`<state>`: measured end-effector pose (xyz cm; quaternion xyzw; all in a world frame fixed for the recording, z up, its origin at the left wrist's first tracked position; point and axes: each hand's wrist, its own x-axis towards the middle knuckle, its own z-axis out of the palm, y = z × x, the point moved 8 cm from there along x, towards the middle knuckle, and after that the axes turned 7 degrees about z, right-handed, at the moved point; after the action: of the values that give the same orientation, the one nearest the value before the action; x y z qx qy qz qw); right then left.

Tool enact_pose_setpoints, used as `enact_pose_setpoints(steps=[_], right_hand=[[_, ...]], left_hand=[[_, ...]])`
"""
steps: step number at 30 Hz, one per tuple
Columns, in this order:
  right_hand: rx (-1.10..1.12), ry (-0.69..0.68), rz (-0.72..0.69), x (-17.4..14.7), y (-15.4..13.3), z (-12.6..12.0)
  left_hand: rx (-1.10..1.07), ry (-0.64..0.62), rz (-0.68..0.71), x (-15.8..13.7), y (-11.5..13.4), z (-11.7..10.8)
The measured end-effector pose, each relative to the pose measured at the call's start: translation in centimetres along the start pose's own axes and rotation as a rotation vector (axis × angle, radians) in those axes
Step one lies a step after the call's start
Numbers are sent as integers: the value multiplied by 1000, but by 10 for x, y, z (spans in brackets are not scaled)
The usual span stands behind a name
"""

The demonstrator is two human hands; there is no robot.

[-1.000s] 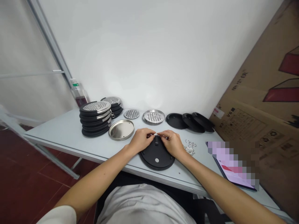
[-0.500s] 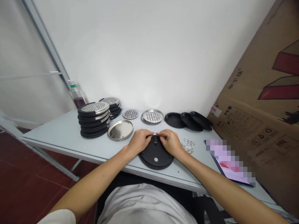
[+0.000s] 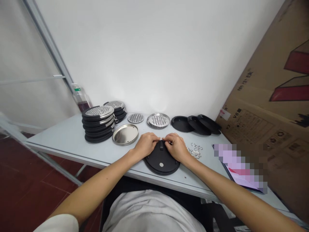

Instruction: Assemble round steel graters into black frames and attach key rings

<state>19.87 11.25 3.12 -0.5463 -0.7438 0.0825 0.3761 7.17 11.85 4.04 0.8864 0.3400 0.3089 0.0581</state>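
A round black disc (image 3: 162, 158) with a short black strap and a pale round spot lies near the table's front edge. At its far rim, my left hand (image 3: 147, 144) pinches a small metal ring (image 3: 161, 139) between thumb and finger. My right hand (image 3: 175, 145) closes its fingertips on the same ring from the other side. Only a silvery bit of it shows; the fingers cover the rest. Just right of my right hand, several loose metal rings (image 3: 196, 149) are scattered on the table.
Stacked black discs with perforated metal faces (image 3: 98, 125) stand at the left. Flat metal plates (image 3: 125, 134), grater discs (image 3: 159, 120) and black discs (image 3: 182, 124) lie farther back. A tablet (image 3: 238, 169) and a large cardboard box (image 3: 256, 138) are on the right, a bottle (image 3: 82, 100) behind left.
The view has shifted slightly. Both hands keep their pinch at the disc's far rim, with hardly any visible movement.
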Motion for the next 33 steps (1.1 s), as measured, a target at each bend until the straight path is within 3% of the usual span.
enact_pose_setpoints(steps=[15, 29, 33], right_hand=[[34, 32, 54, -2, 2, -2], [34, 43, 105, -3, 7, -3], [62, 43, 119, -3, 10, -2]], left_hand=[[-49, -39, 51, 4, -1, 6], [-215, 72, -86, -2, -8, -1], [-209, 59, -68, -2, -8, -1]])
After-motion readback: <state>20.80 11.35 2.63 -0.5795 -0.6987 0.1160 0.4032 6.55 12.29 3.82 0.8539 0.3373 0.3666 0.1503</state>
